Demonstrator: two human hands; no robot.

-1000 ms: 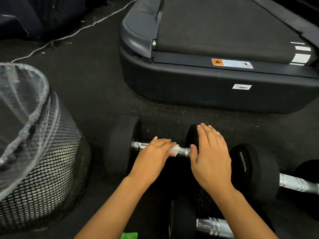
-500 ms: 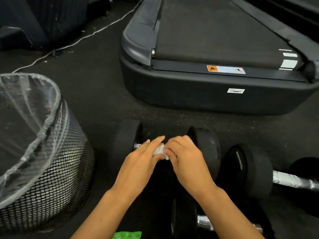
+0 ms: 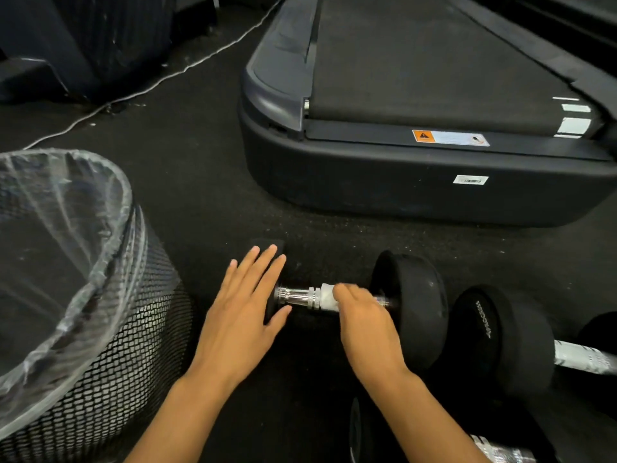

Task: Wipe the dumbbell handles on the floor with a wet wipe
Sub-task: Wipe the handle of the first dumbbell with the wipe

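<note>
Head view: the dumbbell handle (image 3: 300, 297) lies left-right on the floor between both hands; right hand (image 3: 364, 324) grips the wet wipe (image 3: 328, 297) around it, left hand (image 3: 242, 315) flat, fingers spread, steadying the left weight.

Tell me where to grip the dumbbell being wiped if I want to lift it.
Grip the bare chrome handle between the left hand and the wipe, coming from above with fingers wrapped across it. The dumbbell lies flat on the floor, and its round heads are too wide to hold.
</note>
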